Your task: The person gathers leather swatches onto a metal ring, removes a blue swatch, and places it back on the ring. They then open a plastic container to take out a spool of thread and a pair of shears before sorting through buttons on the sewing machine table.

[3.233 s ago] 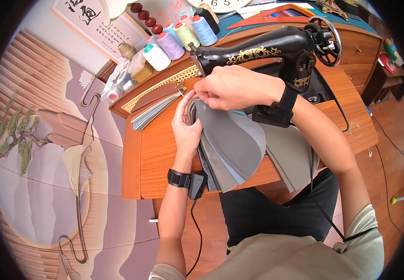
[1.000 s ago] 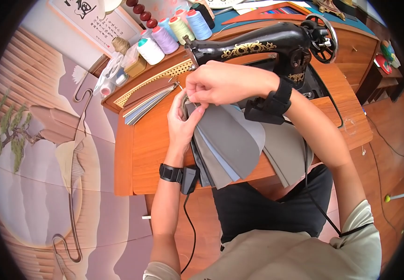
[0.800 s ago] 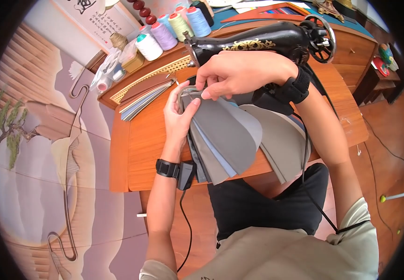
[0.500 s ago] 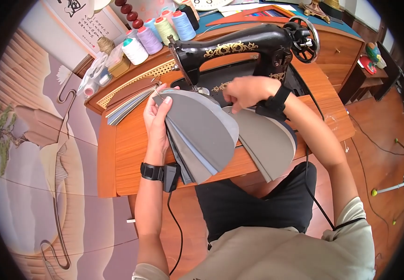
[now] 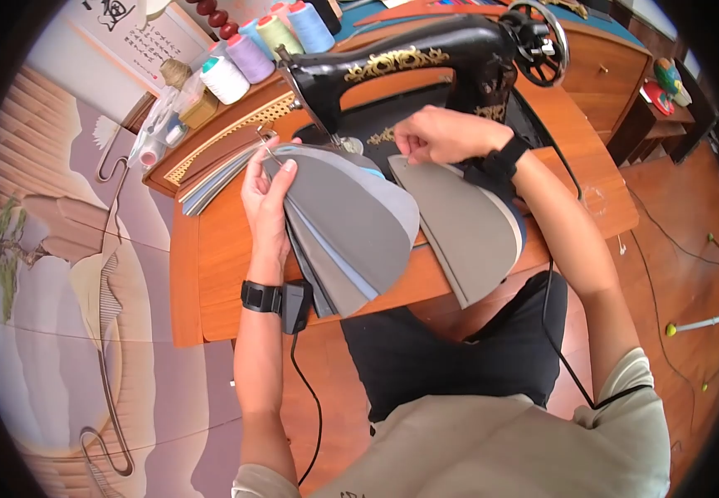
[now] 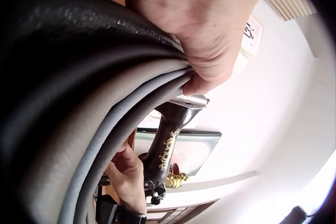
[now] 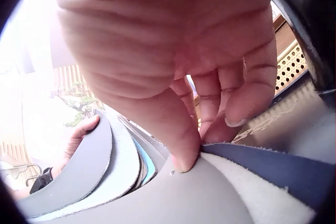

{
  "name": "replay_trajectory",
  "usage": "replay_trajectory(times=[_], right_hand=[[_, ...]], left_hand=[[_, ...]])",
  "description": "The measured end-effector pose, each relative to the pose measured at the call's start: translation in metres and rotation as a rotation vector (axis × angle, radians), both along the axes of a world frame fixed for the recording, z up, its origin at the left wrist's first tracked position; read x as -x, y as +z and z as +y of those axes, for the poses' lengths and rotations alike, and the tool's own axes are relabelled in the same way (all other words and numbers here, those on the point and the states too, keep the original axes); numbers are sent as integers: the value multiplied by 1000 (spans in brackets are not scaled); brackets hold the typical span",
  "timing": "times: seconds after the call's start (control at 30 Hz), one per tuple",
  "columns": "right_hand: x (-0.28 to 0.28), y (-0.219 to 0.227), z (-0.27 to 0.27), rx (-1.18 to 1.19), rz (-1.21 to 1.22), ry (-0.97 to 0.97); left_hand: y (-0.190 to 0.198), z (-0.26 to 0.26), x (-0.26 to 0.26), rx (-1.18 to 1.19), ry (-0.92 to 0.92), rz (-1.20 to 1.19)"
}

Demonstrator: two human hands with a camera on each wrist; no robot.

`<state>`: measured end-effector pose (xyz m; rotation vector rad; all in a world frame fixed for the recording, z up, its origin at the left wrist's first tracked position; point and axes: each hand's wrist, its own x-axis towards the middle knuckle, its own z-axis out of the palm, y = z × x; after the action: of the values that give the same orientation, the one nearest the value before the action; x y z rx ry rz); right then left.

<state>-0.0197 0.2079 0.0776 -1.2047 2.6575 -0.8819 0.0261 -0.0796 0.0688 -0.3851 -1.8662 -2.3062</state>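
Note:
My left hand (image 5: pixel 266 207) grips the narrow end of a fanned bundle of grey and blue leather-like swatches (image 5: pixel 351 220), thumb on top. A metal ring (image 5: pixel 266 137) shows just beyond that thumb. To the right, my right hand (image 5: pixel 450 137) pinches the narrow tip of a second swatch stack (image 5: pixel 463 224), taupe on top. In the right wrist view, the thumb presses the taupe swatch (image 7: pixel 210 195) beside a small hole, with a white-edged layer and a navy swatch (image 7: pixel 273 171) under it. The left wrist view shows the left bundle's layered edges (image 6: pixel 121 103) curving away from the hand.
A black sewing machine (image 5: pixel 401 62) stands behind both hands on the wooden table (image 5: pixel 226 290). Thread spools (image 5: pixel 247 58) line the back ledge. More swatches (image 5: pixel 222 178) lie fanned at the left. The person's dark-trousered lap is below the front edge.
My right hand has left the ring end of the left bundle, moved right and taken hold of the taupe stack's tip. The left hand keeps its grip, and the head view has shifted.

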Motion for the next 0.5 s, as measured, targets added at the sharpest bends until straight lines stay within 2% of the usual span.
replay_trajectory(times=[0.2,0.37,0.5], right_hand=[[7,-14,1,7,44,-21],[7,-15,0,-83,-14,-43],[14,-17,5,-98,37,95]], left_hand=[[-4,0,4,-4,-15,16],[-12,-5,4,29,-3,15],[-16,-7,12,83,3,59]])
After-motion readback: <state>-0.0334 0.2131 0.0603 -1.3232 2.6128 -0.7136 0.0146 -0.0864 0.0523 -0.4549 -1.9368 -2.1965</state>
